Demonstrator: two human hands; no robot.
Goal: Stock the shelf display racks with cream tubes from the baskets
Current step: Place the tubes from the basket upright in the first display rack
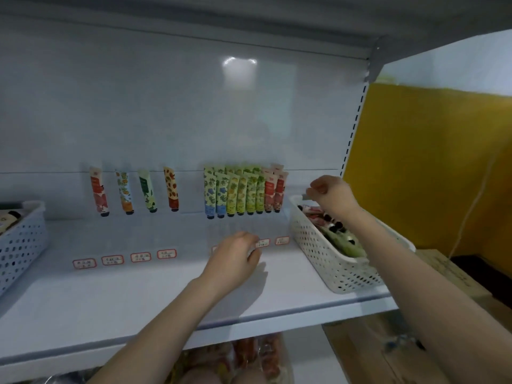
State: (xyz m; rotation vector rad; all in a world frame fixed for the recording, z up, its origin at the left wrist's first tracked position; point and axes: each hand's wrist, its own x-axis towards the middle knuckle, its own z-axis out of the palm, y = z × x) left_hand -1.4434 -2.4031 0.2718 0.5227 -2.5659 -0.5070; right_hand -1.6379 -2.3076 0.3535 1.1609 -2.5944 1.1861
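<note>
- Two bare forearms reach in over the front edge of the shelf point(138, 306), with packaged goods point(249, 358) blurred on the level below.
- The left hand point(235, 254) rests at the front of the clear display rack point(249, 225), fingers loosely bent against it. No tube shows in it, so it looks released.
- The right hand point(329, 195) hangs over the far end of the white basket point(327, 261), fingers curled tight as if pinching. I cannot tell whether it has a tube.
- The cream tubes point(336, 231) still to be stocked lie heaped in that basket, caps mostly up.
- The step in hand looks like picking the next tube. It is best taken by the cap end, one at a time, then matched by colour to its row.
- The stocked tubes point(243, 192) stand cap-down in rows: blue, yellow, green, then pink next to the basket.
- Slide a new tube in from the front, steadying the rack with the left hand so the leaning rows do not topple.
- To the left, four single tubes point(133, 189) stand apart, each behind a price label point(112, 260).
- A second basket point(22, 239) sits at the far left edge.
- The white basket's tall rim, just beside the pink row, crowds that side.
</note>
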